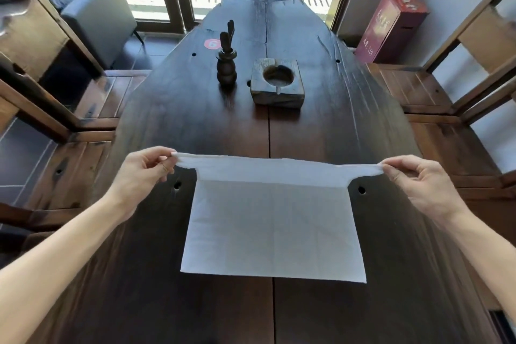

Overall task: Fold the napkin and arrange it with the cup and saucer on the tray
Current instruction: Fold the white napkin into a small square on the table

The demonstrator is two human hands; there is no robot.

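Note:
A white napkin lies on the dark wooden table, its near edge flat on the wood. Its far edge is lifted off the table and stretched taut between my two hands. My left hand pinches the far left corner between thumb and fingers. My right hand pinches the far right corner the same way. No cup, saucer or tray shows in this view.
Further back on the table stand a dark wooden holder with tools and a square wooden block with a round hollow. Wooden chairs flank both sides. A red box leans at the right wall, a grey armchair at the left.

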